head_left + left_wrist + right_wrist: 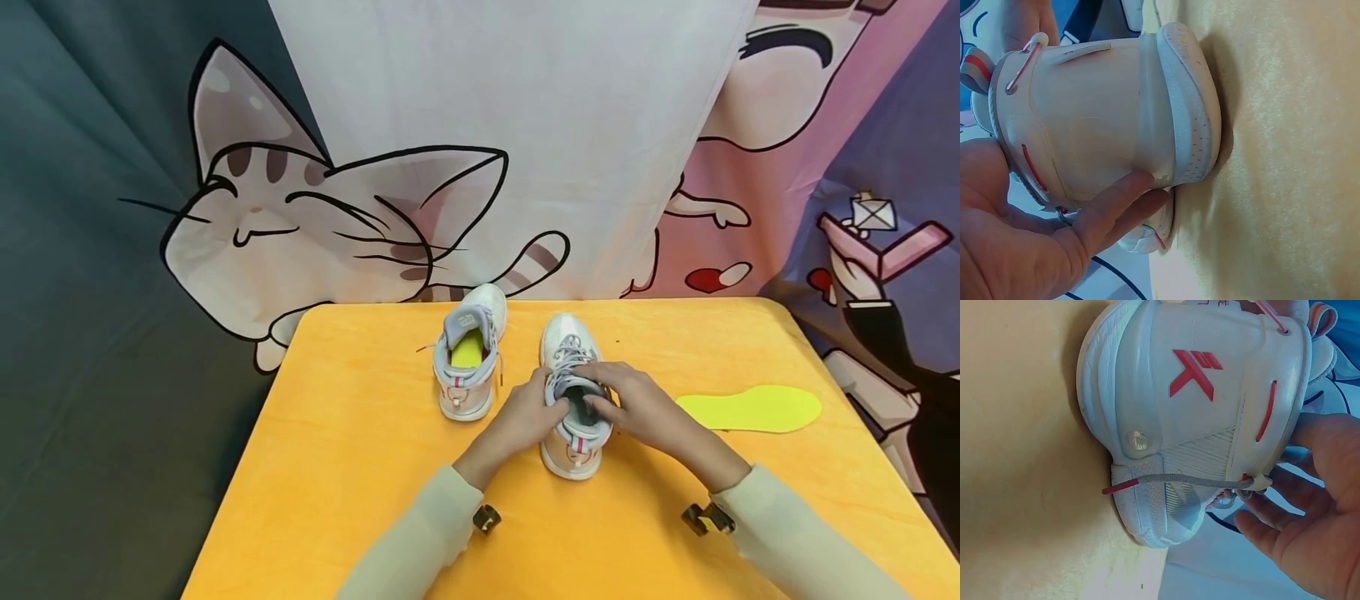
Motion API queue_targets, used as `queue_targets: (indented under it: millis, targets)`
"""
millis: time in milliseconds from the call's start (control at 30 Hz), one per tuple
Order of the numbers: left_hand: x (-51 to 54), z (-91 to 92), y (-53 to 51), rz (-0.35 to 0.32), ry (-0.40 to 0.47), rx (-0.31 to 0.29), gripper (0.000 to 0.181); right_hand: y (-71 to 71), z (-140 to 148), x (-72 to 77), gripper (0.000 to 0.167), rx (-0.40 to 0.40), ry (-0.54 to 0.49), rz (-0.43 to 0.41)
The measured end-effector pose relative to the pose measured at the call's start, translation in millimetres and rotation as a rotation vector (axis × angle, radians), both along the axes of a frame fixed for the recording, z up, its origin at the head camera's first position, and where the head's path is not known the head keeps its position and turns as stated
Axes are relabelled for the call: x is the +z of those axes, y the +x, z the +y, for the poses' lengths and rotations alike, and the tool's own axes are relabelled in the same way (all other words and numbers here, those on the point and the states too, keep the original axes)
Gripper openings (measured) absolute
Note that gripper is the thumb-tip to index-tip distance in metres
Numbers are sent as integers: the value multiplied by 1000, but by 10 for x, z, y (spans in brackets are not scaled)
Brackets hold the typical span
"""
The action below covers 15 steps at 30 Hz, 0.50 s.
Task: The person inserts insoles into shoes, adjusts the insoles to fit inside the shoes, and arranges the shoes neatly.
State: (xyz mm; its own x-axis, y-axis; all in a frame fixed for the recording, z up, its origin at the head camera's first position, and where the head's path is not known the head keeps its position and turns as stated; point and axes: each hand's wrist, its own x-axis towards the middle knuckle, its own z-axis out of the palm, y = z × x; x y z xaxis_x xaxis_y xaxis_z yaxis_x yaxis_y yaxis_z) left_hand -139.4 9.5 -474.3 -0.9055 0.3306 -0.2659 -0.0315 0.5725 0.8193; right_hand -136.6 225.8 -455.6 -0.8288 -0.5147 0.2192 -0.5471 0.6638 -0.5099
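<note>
First, on the left, one of two shoes (463, 323), pale with grey lining, stands upright on the single orange-yellow table (360, 467), toe pointing away, one yellow insole (468, 352) inside. Next, the left hand (527, 410) is partly closed, thumb over the collar, fingers along the outside, gripping the second shoe (573, 455). This one, off-white with red lace and a red logo on its right side, stands between both hands, dark inside. The right hand (637, 400), half curled, grips its other side, fingers by the laces. Beyond lies the second of two insoles, a flat lime-yellow insole (750, 409).
</note>
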Motion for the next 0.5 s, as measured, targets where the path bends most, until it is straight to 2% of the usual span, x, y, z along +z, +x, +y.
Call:
queue_targets:
  millis: [200, 300, 433, 500]
  targets:
    - [-5, 4, -2, -18, 7, -7, 71, -41, -12, 4, 35, -9, 8, 60]
    - [-3, 11, 16, -55, 4, -24, 78, -59, -30, 15, 31, 4, 33, 99]
    - [-2, 22, 27, -90, 3, -30, 82, -99, -57, 64, 26, 22, 73, 142]
    - [-2, 26, 27, -84, 6, -24, 81, -131, -63, 100, 25, 26, 90, 147]
